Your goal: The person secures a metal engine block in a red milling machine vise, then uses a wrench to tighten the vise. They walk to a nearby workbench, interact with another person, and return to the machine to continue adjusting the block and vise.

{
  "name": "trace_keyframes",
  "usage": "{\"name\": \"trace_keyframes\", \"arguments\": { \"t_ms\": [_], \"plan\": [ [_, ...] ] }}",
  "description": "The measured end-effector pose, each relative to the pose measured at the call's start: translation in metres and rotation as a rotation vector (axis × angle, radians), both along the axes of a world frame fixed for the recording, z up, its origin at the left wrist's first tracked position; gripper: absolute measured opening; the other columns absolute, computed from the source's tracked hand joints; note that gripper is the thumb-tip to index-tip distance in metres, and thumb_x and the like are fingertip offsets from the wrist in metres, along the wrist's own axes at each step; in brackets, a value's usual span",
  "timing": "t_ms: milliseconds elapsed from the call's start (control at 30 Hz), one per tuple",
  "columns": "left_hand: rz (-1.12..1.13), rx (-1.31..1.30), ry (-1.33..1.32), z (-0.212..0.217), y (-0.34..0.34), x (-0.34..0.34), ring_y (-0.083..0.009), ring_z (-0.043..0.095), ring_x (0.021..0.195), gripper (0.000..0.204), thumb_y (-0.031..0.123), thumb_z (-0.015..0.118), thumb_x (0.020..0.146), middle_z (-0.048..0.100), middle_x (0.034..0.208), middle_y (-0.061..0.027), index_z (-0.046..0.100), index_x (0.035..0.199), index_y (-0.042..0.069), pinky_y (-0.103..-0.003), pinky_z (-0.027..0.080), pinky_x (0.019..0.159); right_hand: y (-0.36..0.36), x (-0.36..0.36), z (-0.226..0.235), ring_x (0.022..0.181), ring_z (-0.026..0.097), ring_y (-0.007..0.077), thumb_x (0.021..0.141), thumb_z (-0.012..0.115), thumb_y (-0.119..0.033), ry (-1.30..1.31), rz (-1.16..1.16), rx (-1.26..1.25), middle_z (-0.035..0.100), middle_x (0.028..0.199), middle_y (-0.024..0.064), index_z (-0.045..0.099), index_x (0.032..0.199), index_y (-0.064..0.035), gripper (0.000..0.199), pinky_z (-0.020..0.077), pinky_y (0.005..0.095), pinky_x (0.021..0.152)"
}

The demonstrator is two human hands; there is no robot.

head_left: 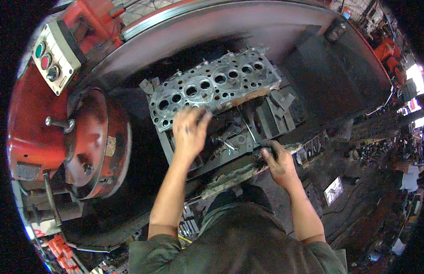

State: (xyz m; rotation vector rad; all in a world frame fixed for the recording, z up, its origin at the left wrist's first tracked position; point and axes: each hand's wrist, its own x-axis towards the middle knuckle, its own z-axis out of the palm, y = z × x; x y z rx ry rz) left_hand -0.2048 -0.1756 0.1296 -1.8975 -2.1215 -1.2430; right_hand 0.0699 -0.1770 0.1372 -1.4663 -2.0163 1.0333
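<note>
A grey metal cylinder head (pixel 212 93) with a row of round ports lies tilted on the machine bed, its right end farther away. My left hand (pixel 190 127) is over its near edge, left of the middle, with the fingers bent and drawn toward the thumb; whatever they pinch is hidden. My right hand (pixel 279 163) is at the bed's front edge, its thumb and blackened fingers closed around something dark that I cannot make out. Between the hands, a small wrench (pixel 230 146) lies on the bed among loose metal parts. A thin metal rod (pixel 252 132) lies near my right hand.
At the left stands a red machine housing (pixel 34 132) with a round wheel (pixel 100 146) and a lever (pixel 61 123). A control box (pixel 54 59) with coloured buttons is above it. A metal bracket (pixel 280 105) is beside the cylinder head. A curved guard (pixel 239 23) rises behind.
</note>
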Motion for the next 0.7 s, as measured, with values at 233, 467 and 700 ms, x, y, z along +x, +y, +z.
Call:
{"name": "trace_keyframes", "arguments": {
  "t_ms": [233, 467, 700],
  "plan": [
    [0.021, -0.046, 0.11, -0.023, 0.069, -0.02, -0.0343, 0.057, 0.095, 0.026, 0.024, 0.072, 0.076, 0.063, 0.096, -0.0128, 0.071, 0.097, 0.009, -0.044, 0.043, 0.084, -0.044, 0.061, -0.091, 0.09, 0.058, 0.0466, 0.091, 0.06, -0.033, -0.131, 0.023, -0.039, 0.062, 0.092, 0.027, 0.057, 0.102, 0.0003, 0.036, 0.0468, 0.0481, 0.075],
    [0.078, -0.017, 0.231, -0.032, 0.065, -0.017, -0.0355, 0.053, 0.104, 0.034, 0.028, 0.073, 0.075, 0.062, 0.107, -0.0145, 0.07, 0.105, 0.012, -0.045, 0.04, 0.092, -0.108, 0.148, -0.177, 0.089, 0.06, 0.0438, 0.089, 0.061, -0.034, -0.407, -0.062, -0.327, 0.064, 0.091, 0.0253, 0.061, 0.097, 0.0, 0.035, 0.0484, 0.0481, 0.074],
    [0.114, -0.094, 0.186, -0.025, 0.064, -0.012, -0.0354, 0.053, 0.105, 0.046, 0.031, 0.074, 0.076, 0.062, 0.109, -0.0169, 0.066, 0.111, 0.004, -0.044, 0.04, 0.093, -0.165, 0.214, -0.241, 0.082, 0.06, 0.0459, 0.088, 0.06, -0.039, -0.346, -0.272, -0.395, 0.063, 0.082, 0.0244, 0.06, 0.092, 0.0008, 0.04, 0.0463, 0.0486, 0.067]
  ]
}}
